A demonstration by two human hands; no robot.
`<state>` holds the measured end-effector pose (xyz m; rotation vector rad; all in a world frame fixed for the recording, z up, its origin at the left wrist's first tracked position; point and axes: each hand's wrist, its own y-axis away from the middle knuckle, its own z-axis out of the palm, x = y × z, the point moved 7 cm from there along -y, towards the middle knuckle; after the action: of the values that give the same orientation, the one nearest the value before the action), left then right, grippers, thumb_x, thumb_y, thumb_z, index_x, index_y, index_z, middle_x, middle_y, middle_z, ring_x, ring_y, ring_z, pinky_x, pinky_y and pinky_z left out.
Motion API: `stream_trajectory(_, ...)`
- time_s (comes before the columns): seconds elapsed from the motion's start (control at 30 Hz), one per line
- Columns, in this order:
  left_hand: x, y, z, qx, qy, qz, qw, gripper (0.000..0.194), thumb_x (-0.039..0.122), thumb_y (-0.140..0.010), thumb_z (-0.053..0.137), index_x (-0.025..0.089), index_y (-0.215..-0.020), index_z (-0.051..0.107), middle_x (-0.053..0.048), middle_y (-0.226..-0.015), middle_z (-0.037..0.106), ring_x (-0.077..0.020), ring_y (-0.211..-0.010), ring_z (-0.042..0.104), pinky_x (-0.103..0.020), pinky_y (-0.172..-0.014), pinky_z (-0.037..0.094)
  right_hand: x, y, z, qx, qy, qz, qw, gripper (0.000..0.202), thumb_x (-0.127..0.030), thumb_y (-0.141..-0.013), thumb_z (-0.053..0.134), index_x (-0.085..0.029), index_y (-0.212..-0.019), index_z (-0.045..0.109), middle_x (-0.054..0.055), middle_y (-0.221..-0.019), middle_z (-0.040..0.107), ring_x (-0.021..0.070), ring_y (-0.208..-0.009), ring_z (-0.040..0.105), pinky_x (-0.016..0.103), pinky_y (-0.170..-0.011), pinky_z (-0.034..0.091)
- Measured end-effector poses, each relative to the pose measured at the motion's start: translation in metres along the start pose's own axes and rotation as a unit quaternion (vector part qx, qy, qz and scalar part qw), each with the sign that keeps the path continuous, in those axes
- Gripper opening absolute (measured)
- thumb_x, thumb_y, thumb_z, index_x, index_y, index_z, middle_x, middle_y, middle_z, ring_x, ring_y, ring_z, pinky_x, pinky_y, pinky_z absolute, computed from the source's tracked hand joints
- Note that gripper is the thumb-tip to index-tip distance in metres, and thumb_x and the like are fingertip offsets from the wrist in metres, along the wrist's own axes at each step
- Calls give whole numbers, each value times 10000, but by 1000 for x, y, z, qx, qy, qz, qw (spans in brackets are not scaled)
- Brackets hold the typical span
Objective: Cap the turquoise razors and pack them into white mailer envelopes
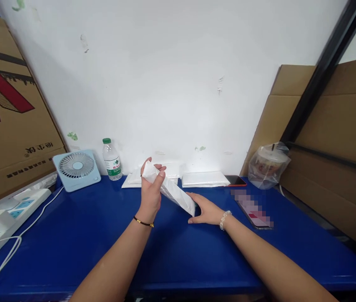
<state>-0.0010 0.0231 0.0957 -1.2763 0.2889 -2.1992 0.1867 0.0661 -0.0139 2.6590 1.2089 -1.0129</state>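
Note:
A slim white packet (178,196), wrapped in what looks like paper or thin film, is held tilted above the blue table (178,256). My left hand (152,188) grips its upper left end, thumb across the front. At the lower right end, my right hand (205,209) is curved around the packet with thumb and fingers apart, touching or nearly touching its edge. Behind the hands, flat white packets (132,180) lie against the wall, and another white stack (204,179) lies to their right.
A light blue fan (77,170) and a green-capped water bottle (112,159) stand at the back left. A white power strip (17,214) trails cables. On the right are a dark phone (237,180), a blurred phone (253,209), and a bagged drink cup (267,165). Cardboard (347,159) lines the side.

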Motion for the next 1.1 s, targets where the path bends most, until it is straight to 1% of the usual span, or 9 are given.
stream_trajectory(0.17, 30, -7, 5, -14, -21, 32, 999, 608, 293, -696, 704, 295, -1240, 430, -14, -1005, 572, -177, -975, 585, -305, -885, 420, -6, -3, 5, 4, 29, -1, 1000, 916, -544, -620, 692, -220, -1387, 309, 123, -1387, 385, 323, -1299, 291, 482, -1055, 259)
stream_trajectory(0.4, 91, -22, 10, -38, -71, 78, 994, 593, 325, -680, 708, 259, -1212, 455, -29, -999, 573, -189, -930, 598, -333, -837, 459, -8, -3, 9, 7, 98, -29, 995, 585, -497, -783, 554, -219, -1290, 469, 106, -1355, 421, 276, -1271, 343, 421, -1059, 284)
stream_trajectory(0.6, 141, -25, 20, -79, -127, 142, 978, 530, 373, -720, 654, 273, -1197, 448, -13, -1013, 561, -167, -919, 596, -303, -809, 476, -4, -1, 9, -18, 89, -11, 996, 662, -593, -759, 524, -235, -1311, 447, 98, -1393, 372, 289, -1300, 294, 439, -1057, 286)
stream_trajectory(0.7, 148, -28, 22, -101, -213, 180, 955, 586, 353, -711, 654, 284, -1238, 406, -20, -1055, 554, -171, -945, 584, -298, -818, 469, -5, -1, 9, -30, 82, -16, 996, 644, -593, -766, 517, -245, -1303, 455, 89, -1401, 364, 292, -1310, 276, 443, -1065, 271)
stream_trajectory(0.8, 119, -33, 14, -153, -409, 174, 883, 726, 352, -657, 684, 246, -1295, 354, -44, -1081, 560, -203, -975, 569, -335, -842, 453, -8, 1, 10, -47, 71, -32, 996, 594, -567, -793, 503, -251, -1294, 464, 80, -1402, 367, 280, -1324, 254, 432, -1074, 261)
stream_trajectory(0.9, 52, -34, -13, -267, -608, 64, 745, 743, 384, -637, 672, 213, -1300, 386, -81, -1161, 555, -249, -1030, 550, -361, -888, 418, -10, 4, 10, -60, 58, -32, 996, 577, -545, -817, 482, -252, -1312, 443, 75, -1420, 343, 275, -1337, 230, 430, -1079, 254)
stream_trajectory(1.0, -11, -24, -58, -337, -713, -81, 610, 906, 426, -521, 736, 179, -1319, 387, -133, -1199, 550, -306, -1072, 531, -356, -877, 416, -13, 8, 9, -65, 54, -31, 996, 579, -537, -830, 467, -245, -1328, 422, 74, -1431, 325, 278, -1344, 211, 427, -1080, 253)
stream_trajectory(1.03, -25, -19, -68, -352, -720, -109, 589, 1005, 452, -465, 763, 168, -1340, 358, -153, -1257, 508, -320, -1112, 503, -351, -890, 408, -14, 9, 9, -67, 55, -32, 996, 582, -536, -829, 468, -242, -1328, 421, 75, -1432, 323, 280, -1343, 214, 425, -1077, 258)
stream_trajectory(1.1, -38, -14, -71, -351, -710, -92, 603, 989, 536, -520, 714, 168, -1355, 333, -153, -1319, 449, -312, -1163, 458, -349, -912, 389, -19, 10, 7, -71, 59, -38, 995, 584, -538, -815, 491, -237, -1314, 441, 82, -1414, 353, 282, -1328, 250, 416, -1065, 280)
